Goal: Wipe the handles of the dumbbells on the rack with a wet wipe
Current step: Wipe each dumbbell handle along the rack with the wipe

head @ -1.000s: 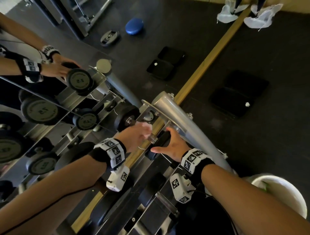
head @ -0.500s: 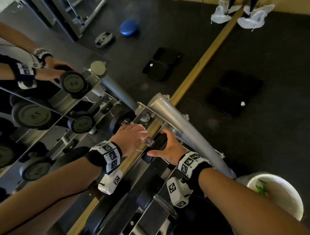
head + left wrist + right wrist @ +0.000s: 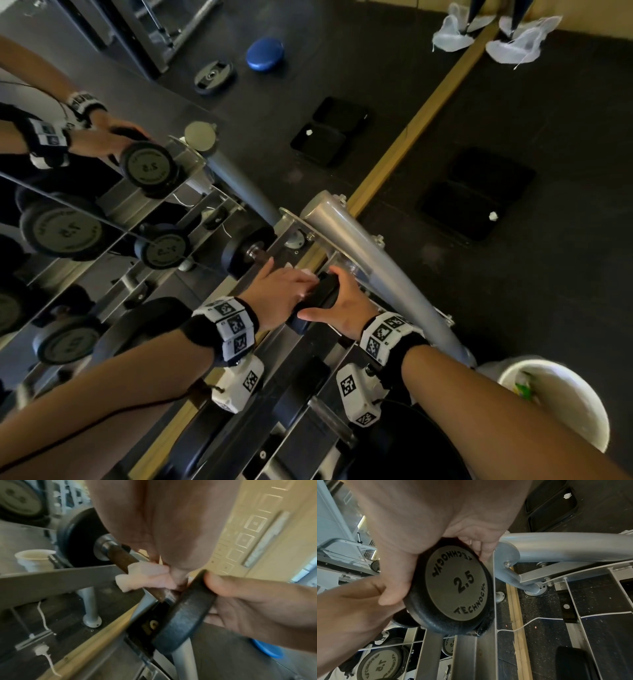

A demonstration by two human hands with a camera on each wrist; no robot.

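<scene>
A black 2.5 dumbbell (image 3: 317, 296) lies at the top end of the rack. My left hand (image 3: 286, 291) is curled over its handle (image 3: 120, 557) and pinches a crumpled white wet wipe (image 3: 145, 577) around the bar. The wipe sits close against the near disc (image 3: 185, 615). My right hand (image 3: 339, 301) grips that disc by its rim, with the thumb (image 3: 392, 595) on one side and the fingers (image 3: 485, 553) on the other. The disc's grey face (image 3: 458, 585) reads 2.5. Bare handle shows toward the far disc (image 3: 245, 251).
The rack's thick grey tube (image 3: 373, 263) runs just right of my right hand. A white bucket (image 3: 589, 435) with rubbish stands at the lower right. Heavier dumbbells (image 3: 205, 442) lie lower on the rack. A mirror (image 3: 113, 274) on the left reflects the rack. Black mats (image 3: 476, 195) lie on the floor.
My left hand has slid the wipe along the handle from the far end toward the near disc. My right hand has kept its hold on the disc.
</scene>
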